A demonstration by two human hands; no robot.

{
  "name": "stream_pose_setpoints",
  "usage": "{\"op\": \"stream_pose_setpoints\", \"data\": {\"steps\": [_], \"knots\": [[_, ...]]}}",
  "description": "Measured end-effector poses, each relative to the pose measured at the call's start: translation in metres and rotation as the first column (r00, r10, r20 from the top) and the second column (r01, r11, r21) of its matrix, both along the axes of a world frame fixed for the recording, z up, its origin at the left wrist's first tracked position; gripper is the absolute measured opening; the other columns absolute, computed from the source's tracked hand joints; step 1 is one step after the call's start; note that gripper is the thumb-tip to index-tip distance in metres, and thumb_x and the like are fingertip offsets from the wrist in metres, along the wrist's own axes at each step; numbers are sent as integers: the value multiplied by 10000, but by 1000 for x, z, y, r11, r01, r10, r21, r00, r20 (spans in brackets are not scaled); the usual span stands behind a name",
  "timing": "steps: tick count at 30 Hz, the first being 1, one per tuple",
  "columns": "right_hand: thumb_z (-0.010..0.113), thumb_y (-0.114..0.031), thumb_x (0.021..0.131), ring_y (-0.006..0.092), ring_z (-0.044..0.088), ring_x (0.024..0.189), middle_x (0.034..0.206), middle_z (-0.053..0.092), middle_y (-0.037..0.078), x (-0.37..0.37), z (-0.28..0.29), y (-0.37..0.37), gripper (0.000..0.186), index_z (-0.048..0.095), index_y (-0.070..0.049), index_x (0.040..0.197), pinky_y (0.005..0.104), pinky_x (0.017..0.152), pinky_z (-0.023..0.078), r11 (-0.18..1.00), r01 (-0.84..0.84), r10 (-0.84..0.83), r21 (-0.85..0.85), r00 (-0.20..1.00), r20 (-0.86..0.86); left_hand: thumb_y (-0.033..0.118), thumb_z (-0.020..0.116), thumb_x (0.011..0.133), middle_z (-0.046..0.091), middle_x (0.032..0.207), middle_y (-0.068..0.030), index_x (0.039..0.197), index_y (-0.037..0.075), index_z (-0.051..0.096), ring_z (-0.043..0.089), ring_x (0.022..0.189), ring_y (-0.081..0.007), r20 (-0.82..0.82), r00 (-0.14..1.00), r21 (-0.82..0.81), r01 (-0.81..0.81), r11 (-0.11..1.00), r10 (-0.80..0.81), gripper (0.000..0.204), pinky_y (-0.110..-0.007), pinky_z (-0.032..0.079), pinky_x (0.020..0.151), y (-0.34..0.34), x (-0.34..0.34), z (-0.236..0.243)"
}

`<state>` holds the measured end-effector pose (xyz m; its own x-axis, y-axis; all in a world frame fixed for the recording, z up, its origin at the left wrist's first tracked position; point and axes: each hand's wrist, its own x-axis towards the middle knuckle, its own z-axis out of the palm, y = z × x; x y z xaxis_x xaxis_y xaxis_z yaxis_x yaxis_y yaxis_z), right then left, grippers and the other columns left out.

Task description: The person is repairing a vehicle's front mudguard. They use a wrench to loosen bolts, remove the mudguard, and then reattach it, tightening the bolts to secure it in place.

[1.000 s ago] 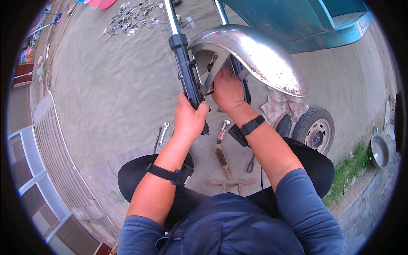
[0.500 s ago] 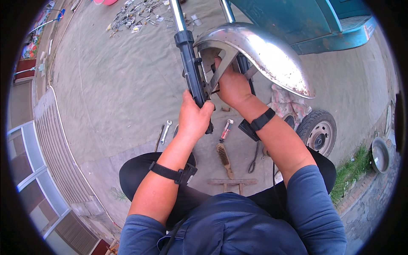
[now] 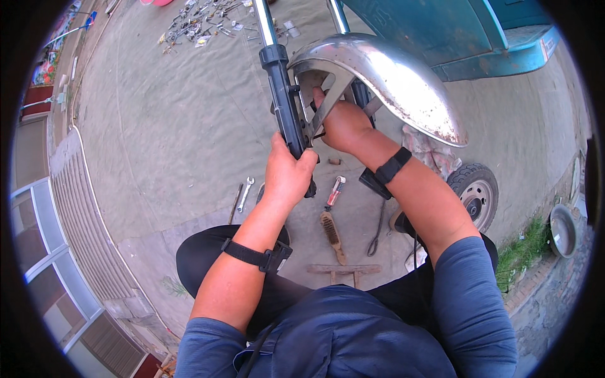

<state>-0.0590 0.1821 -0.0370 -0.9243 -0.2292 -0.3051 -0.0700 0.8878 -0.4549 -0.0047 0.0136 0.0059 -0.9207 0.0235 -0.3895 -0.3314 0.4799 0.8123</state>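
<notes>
My left hand is wrapped round the lower end of a black fork leg, whose upper tube is shiny chrome. My right hand reaches under a curved chrome fender and behind its metal brace. The right thumb shows at the inner side of the fork leg; the other fingers are curled and mostly hidden, so what they hold cannot be made out. A second chrome fork tube stands beyond the fender.
Below my hands lie a wire brush, a red-handled screwdriver, a wrench and a wooden stool. A tyred wheel and metal basin are at right. Small parts and a teal vehicle body lie beyond.
My right hand has turned and shifted slightly left under the fender, while its forearm and elbow have swung out to the right. The left hand keeps its grip on the fork leg.
</notes>
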Motion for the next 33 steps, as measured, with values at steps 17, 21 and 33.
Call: {"op": "stream_pose_setpoints", "data": {"steps": [17,21,33], "knots": [[816,-115,702,411,670,1070,1221,643,227,-19,9,8,904,362,-12,1477,468,865,568,973,-227,229,-32,957,179,191,646,832,656,853,-184,1187,-84,480,657,726,-287,33,999,-21,-2,1000,3,478,-406,538,689,3,1,2],[820,-120,700,403,682,1040,1220,646,218,-12,-6,8,929,349,-18,1493,469,835,578,985,-164,168,-56,983,75,201,648,825,655,848,-204,1181,-95,473,660,720,-323,-38,999,-50,6,999,-8,495,-425,536,696,0,1,-4],[593,-40,859,329,697,1012,1084,637,176,24,-18,-15,331,576,7,1187,438,840,579,989,143,-116,39,911,-396,204,649,826,655,846,-200,1187,-89,470,666,732,-323,-6,1000,-60,9,998,-10,498,-422,536,700,-1,0,-4]]}}
